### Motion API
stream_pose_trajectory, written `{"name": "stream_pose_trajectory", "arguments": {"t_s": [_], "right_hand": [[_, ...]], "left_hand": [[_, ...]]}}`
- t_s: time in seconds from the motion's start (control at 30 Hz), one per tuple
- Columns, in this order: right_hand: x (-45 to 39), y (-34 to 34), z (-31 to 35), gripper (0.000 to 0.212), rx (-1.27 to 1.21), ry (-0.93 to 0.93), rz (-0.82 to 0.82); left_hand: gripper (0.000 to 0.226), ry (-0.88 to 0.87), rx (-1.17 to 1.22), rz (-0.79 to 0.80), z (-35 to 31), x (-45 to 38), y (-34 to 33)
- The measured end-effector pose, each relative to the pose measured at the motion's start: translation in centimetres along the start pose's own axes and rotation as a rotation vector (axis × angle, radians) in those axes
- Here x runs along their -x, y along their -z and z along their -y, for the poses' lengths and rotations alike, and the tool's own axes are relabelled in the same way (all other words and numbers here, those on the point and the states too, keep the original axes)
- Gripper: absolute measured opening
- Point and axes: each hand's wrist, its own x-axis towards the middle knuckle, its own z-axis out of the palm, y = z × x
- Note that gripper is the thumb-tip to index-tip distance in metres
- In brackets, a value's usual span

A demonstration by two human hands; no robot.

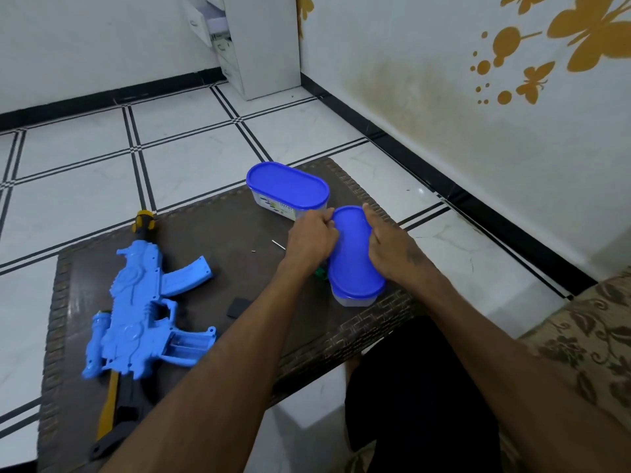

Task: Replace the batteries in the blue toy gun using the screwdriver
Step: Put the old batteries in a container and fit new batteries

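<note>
The moulded blue plastic gun point(136, 312) lay at the left end of the dark woven table point(239, 233), grip compartment open. Right of it lay a small black cover point(238, 307) and a thin screwdriver shaft point(278, 244). Further right, the left hand point(312, 238) and right hand point(389, 247) gripped an oval tub's blue lid point(351, 254). A second tub point(288, 191) stood just behind.

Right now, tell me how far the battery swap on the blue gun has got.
Done: the toy gun lies on the table with its grip compartment uncovered, and a small dark panel, probably its cover, lies beside it. In hand: both hands, left and right, hold the nearer blue-lidded container at its lid. Left: no batteries are visible; fitting them and closing the compartment remain.
</note>
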Motion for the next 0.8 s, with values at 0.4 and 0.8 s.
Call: {"name": "stream_pose_trajectory", "arguments": {"t_s": [0.4, 0.8], "right_hand": [[6.4, -0.8, 1.8, 0.076, 0.180, -0.045, -0.076], [5.8, -2.3, 0.5, 0.070, -0.160, -0.159, -0.117]], "left_hand": [[0.051, 0.326, 0.672, 0.166, 2.2, 5.4, 0.8], [0.024, 0.281, 0.563, 0.095, 2.1, 5.5, 0.9]]}}
